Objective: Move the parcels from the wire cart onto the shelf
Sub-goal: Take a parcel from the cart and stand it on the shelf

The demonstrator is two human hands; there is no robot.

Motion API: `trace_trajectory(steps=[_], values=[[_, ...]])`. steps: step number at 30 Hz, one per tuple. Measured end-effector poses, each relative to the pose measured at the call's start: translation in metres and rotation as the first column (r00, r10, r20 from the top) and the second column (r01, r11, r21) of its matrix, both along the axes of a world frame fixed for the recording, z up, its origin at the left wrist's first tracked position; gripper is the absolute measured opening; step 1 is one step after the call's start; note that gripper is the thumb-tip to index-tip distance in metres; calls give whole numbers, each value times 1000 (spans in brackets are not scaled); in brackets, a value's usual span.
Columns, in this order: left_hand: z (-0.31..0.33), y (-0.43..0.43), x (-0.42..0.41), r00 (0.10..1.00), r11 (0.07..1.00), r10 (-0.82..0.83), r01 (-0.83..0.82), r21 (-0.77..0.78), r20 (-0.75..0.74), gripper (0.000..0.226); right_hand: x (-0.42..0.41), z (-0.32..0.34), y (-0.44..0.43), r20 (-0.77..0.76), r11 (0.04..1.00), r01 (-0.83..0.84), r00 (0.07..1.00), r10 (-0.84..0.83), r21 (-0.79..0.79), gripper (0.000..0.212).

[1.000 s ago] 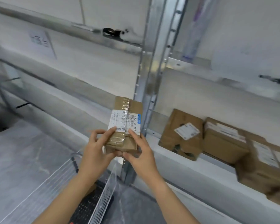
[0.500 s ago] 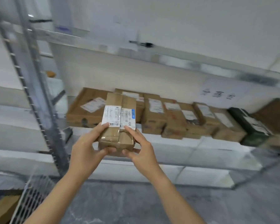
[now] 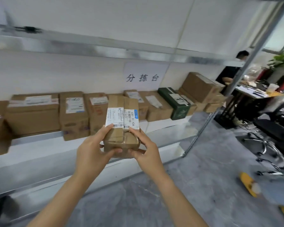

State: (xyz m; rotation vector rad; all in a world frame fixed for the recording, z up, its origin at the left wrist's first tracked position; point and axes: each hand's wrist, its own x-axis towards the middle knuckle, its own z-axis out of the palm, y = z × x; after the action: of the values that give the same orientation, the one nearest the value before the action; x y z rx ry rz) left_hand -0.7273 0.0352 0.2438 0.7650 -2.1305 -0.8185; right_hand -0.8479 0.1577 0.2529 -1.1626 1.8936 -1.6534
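Parcel (image 3: 122, 128), a small taped brown box with a white barcode label, is held in the air just in front of the shelf (image 3: 39, 149). The left hand (image 3: 92, 153) grips its left side and the right hand (image 3: 146, 149) its right. On the shelf behind it stand a row of cardboard boxes (image 3: 33, 112) and one green box (image 3: 177, 104). Above them a paper sign (image 3: 144, 74) hangs on the wall.

Parcel-sorting area beside an office, labelled brown cardboard parcels (image 3: 33, 112) lining a white steel-framed shelf (image 3: 39, 145), white paper sign (image 3: 144, 74) reading 分拣台 hanging above, cluttered desk (image 3: 252, 94) standing beyond, a person (image 3: 229, 72) at it.
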Motion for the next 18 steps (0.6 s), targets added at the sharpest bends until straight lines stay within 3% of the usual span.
trace_trajectory(steps=[18], values=[[23,-29,-288,986,987,-158,160,-31,61,81,-264,14,-13,8,974,224,975,-224,-20,65]])
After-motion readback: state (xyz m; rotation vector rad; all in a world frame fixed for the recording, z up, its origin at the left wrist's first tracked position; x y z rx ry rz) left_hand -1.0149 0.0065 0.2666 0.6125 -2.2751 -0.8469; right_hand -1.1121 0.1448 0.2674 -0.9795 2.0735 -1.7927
